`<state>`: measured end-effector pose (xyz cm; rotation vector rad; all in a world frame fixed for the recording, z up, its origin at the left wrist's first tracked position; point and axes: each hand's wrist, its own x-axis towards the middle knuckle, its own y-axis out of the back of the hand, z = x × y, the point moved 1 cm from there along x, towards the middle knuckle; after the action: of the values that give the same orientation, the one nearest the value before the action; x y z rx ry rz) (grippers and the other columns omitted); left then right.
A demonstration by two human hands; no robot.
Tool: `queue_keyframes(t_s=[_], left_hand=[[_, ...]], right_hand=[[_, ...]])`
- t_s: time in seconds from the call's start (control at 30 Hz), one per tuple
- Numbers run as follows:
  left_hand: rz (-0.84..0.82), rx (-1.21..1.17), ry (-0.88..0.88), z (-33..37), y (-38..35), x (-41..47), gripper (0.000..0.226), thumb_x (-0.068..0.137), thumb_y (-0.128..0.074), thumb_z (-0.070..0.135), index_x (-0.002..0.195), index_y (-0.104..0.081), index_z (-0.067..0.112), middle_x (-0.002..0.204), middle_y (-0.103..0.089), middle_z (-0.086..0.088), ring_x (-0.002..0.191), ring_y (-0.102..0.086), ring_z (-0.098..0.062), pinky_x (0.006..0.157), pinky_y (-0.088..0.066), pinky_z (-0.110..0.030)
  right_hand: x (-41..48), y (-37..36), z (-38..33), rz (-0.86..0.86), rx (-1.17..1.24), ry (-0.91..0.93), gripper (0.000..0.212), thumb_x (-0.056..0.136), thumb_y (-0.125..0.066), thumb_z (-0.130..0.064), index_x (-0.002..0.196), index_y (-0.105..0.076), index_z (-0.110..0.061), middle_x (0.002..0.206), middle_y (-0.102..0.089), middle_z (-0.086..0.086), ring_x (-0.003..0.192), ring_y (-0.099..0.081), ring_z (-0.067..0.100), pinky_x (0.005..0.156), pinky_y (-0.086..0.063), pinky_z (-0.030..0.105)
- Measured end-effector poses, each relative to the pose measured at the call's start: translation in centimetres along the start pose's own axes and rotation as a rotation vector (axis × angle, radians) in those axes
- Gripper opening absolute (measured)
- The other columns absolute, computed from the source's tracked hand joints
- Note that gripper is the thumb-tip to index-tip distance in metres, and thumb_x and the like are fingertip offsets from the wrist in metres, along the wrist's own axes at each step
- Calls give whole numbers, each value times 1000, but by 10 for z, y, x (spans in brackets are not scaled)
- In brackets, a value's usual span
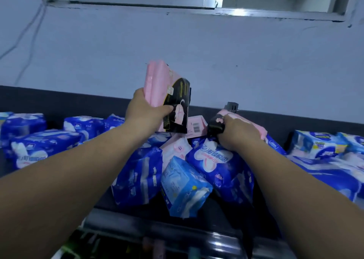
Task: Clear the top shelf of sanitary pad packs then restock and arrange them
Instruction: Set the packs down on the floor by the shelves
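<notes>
My left hand [145, 112] grips a pink and black pad pack [169, 93], held upright above the dark top shelf [49, 105]. Lower and to the right, my right hand [239, 132] grips a second pink and black pack [217, 124] that lies on the pile. Between the hands lies a pink pack with a barcode [195, 128]. Below them, several blue pad packs [216, 166] are heaped in disorder, one light blue pack [183, 188] tilting over the shelf's front edge.
More blue packs stand at the left [39, 142] and lie at the right [319, 144] of the shelf. A pale wall [236, 52] rises behind, with a window frame [216, 5] above. The shelf's shiny front rail [157, 231] runs below the pile.
</notes>
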<state>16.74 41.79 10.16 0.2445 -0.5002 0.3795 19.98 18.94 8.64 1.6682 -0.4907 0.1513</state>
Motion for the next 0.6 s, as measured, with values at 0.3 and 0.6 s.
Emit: queue_keyframes(t_s=[0.3, 0.6], left_hand=[[195, -21, -112, 23, 51, -20, 62, 78, -76, 28, 130, -43, 22, 99, -54, 9, 92, -56, -19, 76, -46, -29], [479, 169, -88, 28, 199, -64, 56, 75, -75, 28, 121, -46, 17, 109, -57, 0, 91, -54, -25, 74, -45, -33]], right_hand=[[-25, 81, -29, 573, 308, 111, 35, 91, -53, -14, 126, -55, -19, 117, -63, 12, 104, -59, 34, 76, -37, 33], [-121, 104, -217, 121, 1216, 312, 25, 98, -41, -19, 104, -62, -7, 108, -65, 18, 96, -62, 33, 86, -50, 46]])
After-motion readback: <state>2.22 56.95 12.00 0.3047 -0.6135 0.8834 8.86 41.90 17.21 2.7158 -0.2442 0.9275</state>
